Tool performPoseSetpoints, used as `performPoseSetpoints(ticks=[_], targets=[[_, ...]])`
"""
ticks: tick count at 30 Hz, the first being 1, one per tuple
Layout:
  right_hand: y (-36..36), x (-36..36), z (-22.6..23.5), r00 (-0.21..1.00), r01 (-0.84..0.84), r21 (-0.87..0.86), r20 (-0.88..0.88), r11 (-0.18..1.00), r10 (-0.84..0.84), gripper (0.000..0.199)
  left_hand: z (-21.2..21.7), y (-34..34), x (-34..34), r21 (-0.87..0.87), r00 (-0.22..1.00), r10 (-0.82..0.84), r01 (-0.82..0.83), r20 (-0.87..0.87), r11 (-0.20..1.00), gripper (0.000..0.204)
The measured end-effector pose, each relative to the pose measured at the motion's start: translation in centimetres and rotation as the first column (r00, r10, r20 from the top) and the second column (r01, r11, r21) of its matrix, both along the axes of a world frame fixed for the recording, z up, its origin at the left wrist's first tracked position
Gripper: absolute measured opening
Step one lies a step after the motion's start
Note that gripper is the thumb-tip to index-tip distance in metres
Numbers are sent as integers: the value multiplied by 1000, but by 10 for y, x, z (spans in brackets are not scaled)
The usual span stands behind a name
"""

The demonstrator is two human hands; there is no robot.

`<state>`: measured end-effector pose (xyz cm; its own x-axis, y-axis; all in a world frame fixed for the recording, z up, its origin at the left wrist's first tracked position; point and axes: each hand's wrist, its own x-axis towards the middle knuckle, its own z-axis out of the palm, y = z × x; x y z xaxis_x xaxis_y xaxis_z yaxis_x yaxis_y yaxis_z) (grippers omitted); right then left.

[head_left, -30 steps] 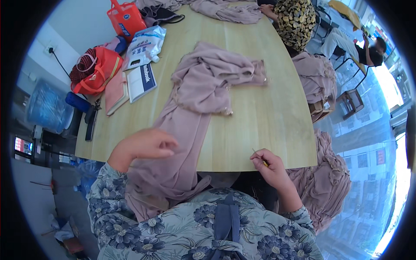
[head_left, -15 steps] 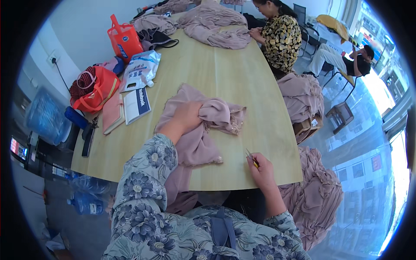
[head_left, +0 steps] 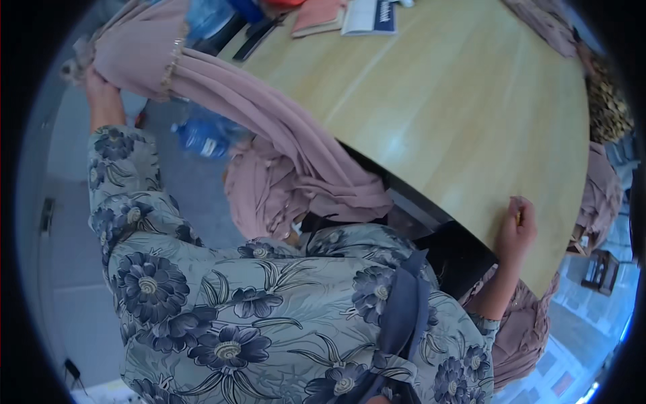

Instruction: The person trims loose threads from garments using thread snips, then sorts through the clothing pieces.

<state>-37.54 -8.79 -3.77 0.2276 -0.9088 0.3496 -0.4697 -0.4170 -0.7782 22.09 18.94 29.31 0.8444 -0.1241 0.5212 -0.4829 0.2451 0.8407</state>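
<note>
At the far left, my left hand (head_left: 101,84) is raised and closed on a dusty-pink cloth (head_left: 138,57) with a beaded or sequined edge. From that grip the cloth stretches in long folds down across the table's corner. It joins a gathered heap of the same fabric (head_left: 262,178) by my lap. My right hand (head_left: 517,232) rests by the table's near right edge, closed on small thread snips (head_left: 519,217). Only a yellow bit of the snips shows between the fingers; the earlier frame shows their two pointed tips.
On the wooden table (head_left: 431,101) lie a notebook (head_left: 370,17) and a pink book (head_left: 319,17). A blue water bottle (head_left: 202,137) is on the floor at left. More pink fabric (head_left: 599,185) hangs by the right edge, near a wooden stool (head_left: 600,271). A co-worker's patterned sleeve (head_left: 609,101) shows at right.
My left hand has swung from the table to the far left, pulling the cloth off the tabletop. The view has turned left and down. My right hand still holds the snips near the table edge.
</note>
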Motion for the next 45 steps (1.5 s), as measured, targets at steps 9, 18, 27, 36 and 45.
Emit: performPoseSetpoints(ticks=[9, 18, 27, 36, 45], targets=[[-18, 20, -33, 972, -85, 74, -215, 994, 99, 18, -65, 321, -81, 236, 743, 666, -638, -62, 733, 39], [-27, 10, -34, 969, -57, 83, -234, 995, 75, 21, -114, 294, -51, 435, 791, 467, -286, -395, 854, 39], [-36, -11, -37, 950, 13, 75, -312, 997, 11, 23, -344, 68, 50, 400, 523, 21, 624, -852, 672, 34], [-26, -29, -6, 795, 214, -130, -553, 968, -250, 26, -433, -65, -46, 966, 978, -167, 84, -127, -243, 66], [-33, -49, -13, 756, 296, -187, -553, 937, -350, 29, -393, -18, -144, 955, 698, -667, -81, 260, 287, 38]])
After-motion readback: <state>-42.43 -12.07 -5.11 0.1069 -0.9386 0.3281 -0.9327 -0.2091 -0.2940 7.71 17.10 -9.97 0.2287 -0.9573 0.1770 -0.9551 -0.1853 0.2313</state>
